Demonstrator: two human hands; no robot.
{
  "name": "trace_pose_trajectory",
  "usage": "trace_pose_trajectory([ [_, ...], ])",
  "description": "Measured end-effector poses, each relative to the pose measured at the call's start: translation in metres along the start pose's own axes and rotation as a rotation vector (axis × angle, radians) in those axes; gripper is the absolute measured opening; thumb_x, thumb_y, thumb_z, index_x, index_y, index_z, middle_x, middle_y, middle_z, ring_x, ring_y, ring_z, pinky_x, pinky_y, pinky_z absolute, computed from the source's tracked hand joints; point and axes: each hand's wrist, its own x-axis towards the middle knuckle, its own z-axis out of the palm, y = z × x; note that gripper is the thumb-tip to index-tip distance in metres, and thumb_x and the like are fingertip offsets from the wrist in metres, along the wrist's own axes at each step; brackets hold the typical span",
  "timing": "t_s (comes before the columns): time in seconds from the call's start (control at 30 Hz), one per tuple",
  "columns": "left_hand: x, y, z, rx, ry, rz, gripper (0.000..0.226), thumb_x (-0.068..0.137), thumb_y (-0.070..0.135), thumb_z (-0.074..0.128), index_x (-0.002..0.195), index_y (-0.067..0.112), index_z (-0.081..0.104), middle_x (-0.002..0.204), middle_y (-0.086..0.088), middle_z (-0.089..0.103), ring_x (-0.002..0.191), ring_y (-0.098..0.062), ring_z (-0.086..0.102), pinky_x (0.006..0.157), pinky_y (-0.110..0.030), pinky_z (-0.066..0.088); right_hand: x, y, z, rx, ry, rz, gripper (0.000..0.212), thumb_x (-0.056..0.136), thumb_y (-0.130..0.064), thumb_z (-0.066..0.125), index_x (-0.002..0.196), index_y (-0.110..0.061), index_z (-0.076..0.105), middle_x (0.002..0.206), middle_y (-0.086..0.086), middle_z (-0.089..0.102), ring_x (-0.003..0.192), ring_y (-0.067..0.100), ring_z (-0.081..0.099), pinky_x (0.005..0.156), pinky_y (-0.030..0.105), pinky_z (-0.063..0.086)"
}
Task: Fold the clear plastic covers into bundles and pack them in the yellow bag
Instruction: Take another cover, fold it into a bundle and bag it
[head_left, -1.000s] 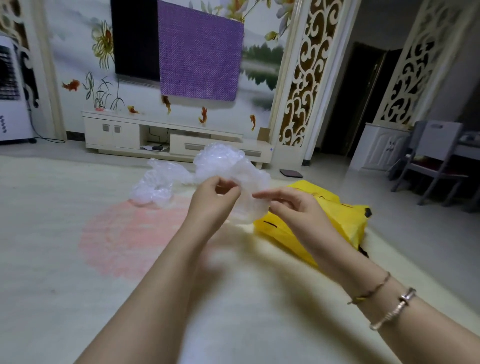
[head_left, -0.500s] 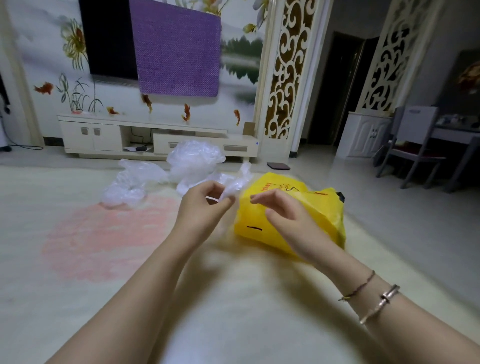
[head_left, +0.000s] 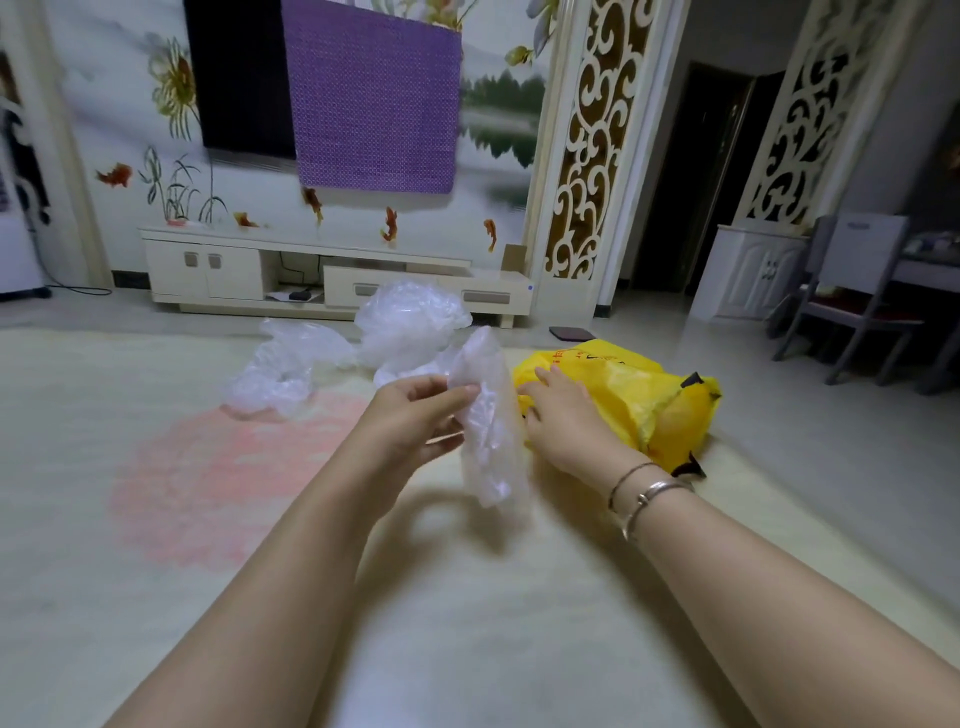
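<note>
My left hand (head_left: 415, 415) pinches a crumpled clear plastic cover (head_left: 491, 426), which hangs down between my two hands above the rug. My right hand (head_left: 563, 415) lies with straight fingers on the near left edge of the yellow bag (head_left: 639, 400), which sits on the rug to the right. Behind my hands, a puffy clear cover (head_left: 408, 322) and a flatter one (head_left: 283, 369) lie loose on the rug.
A cream rug (head_left: 467, 623) with a pink patch (head_left: 234, 467) covers the floor. A low white TV cabinet (head_left: 332, 275) stands against the far wall. A grey chair (head_left: 852, 296) and a white cupboard (head_left: 753, 270) stand at the right. A dark flat object (head_left: 569, 332) lies beyond the bag.
My right hand let go of the clear cover and moved right onto the yellow bag. The cover now hangs from my left hand alone. The view shifted.
</note>
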Motion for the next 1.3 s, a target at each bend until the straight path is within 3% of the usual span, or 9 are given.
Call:
trace_pose_trajectory([
  [0.13, 0.002, -0.002, -0.001, -0.135, -0.049, -0.047, 0.015, 0.090, 0.011, 0.063, 0.103, 0.005, 0.064, 0.090, -0.007, 0.068, 0.078, -0.021, 0.065, 0.084, -0.034, 0.056, -0.031, -0.021, -0.025, 0.768, 0.215, 0.073, 0.019, 0.096, -0.009, 0.045, 0.102, -0.013, 0.062, 0.110, 0.002, 0.065, 0.107, 0.018, 0.060, 0.090, 0.028, 0.045],
  [0.3, -0.008, -0.007, 0.024, -0.210, -0.304, -0.099, 0.017, 0.089, 0.008, 0.061, 0.104, 0.001, 0.064, 0.098, -0.015, 0.068, 0.087, -0.026, 0.066, 0.085, -0.035, 0.056, -0.095, -0.014, -0.043, 1.103, 0.030, 0.144, 0.009, 0.093, -0.021, 0.061, 0.091, -0.012, 0.062, 0.089, 0.004, 0.063, 0.081, 0.013, 0.058, 0.069, 0.023, 0.046],
  [0.4, -0.012, -0.012, 0.040, -0.139, -0.318, -0.107, 0.006, 0.089, 0.005, 0.062, 0.085, 0.007, 0.066, 0.088, -0.010, 0.068, 0.074, -0.018, 0.065, 0.067, -0.027, 0.060, -0.116, 0.003, -0.055, 1.197, 0.056, 0.207, 0.015, 0.091, -0.011, 0.061, 0.076, -0.012, 0.062, 0.075, 0.004, 0.061, 0.075, 0.018, 0.055, 0.068, 0.031, 0.042],
  [0.53, -0.007, -0.017, 0.036, -0.028, -0.120, -0.075, 0.003, 0.089, 0.004, 0.062, 0.087, 0.005, 0.064, 0.079, -0.008, 0.064, 0.062, -0.013, 0.061, 0.062, -0.022, 0.057, -0.129, 0.023, -0.066, 1.294, 0.116, 0.321, 0.019, 0.094, -0.008, 0.056, 0.075, -0.011, 0.057, 0.070, 0.002, 0.056, 0.057, 0.008, 0.054, 0.055, 0.020, 0.046],
  [0.67, 0.006, -0.033, 0.013, 0.438, 0.248, 0.066, 0.005, 0.088, 0.005, 0.063, 0.087, 0.001, 0.064, 0.078, -0.010, 0.061, 0.061, -0.015, 0.057, 0.068, -0.033, 0.060, -0.132, 0.029, -0.056, 1.368, 0.137, 0.422, 0.014, 0.092, -0.013, 0.060, 0.078, -0.013, 0.060, 0.063, -0.003, 0.061, 0.046, 0.004, 0.054, 0.042, 0.015, 0.042],
  [0.87, 0.007, -0.034, 0.013, 1.010, 0.423, 0.289, 0.036, 0.087, 0.017, 0.059, 0.122, 0.018, 0.055, 0.127, -0.005, 0.046, 0.118, -0.032, 0.043, 0.093, -0.030, 0.030, -0.129, 0.028, -0.050, 1.361, 0.142, 0.320, 0.008, 0.093, -0.013, 0.060, 0.085, -0.014, 0.063, 0.075, -0.002, 0.064, 0.066, 0.009, 0.059, 0.056, 0.021, 0.045],
  [0.97, -0.007, -0.018, 0.040, 0.828, 0.394, 0.566, 0.023, 0.086, 0.009, 0.056, 0.105, 0.020, 0.064, 0.108, 0.006, 0.056, 0.101, -0.014, 0.050, 0.082, -0.015, 0.032, -0.129, 0.028, -0.051, 1.370, 0.201, 0.217, 0.008, 0.091, -0.008, 0.060, 0.087, -0.013, 0.064, 0.078, -0.003, 0.064, 0.076, 0.014, 0.058, 0.067, 0.026, 0.045],
  [1.07, -0.023, -0.012, 0.070, 0.482, 0.164, 0.402, 0.006, 0.088, 0.013, 0.062, 0.089, 0.016, 0.067, 0.084, 0.005, 0.067, 0.075, -0.008, 0.062, 0.067, -0.015, 0.046, -0.131, 0.027, -0.051, 1.387, 0.226, 0.107, 0.008, 0.089, -0.007, 0.062, 0.089, -0.014, 0.067, 0.083, -0.002, 0.066, 0.081, 0.015, 0.059, 0.073, 0.028, 0.045],
  [1.3, -0.039, -0.026, 0.098, 0.059, -0.098, 0.102, 0.015, 0.089, 0.013, 0.066, 0.098, 0.001, 0.066, 0.102, -0.020, 0.069, 0.097, -0.028, 0.069, 0.086, -0.038, 0.058, -0.132, 0.028, -0.045, 1.347, 0.239, 0.111, 0.010, 0.070, -0.016, 0.068, 0.079, -0.017, 0.072, 0.084, 0.006, 0.069, 0.083, 0.021, 0.062, 0.083, 0.039, 0.047],
])
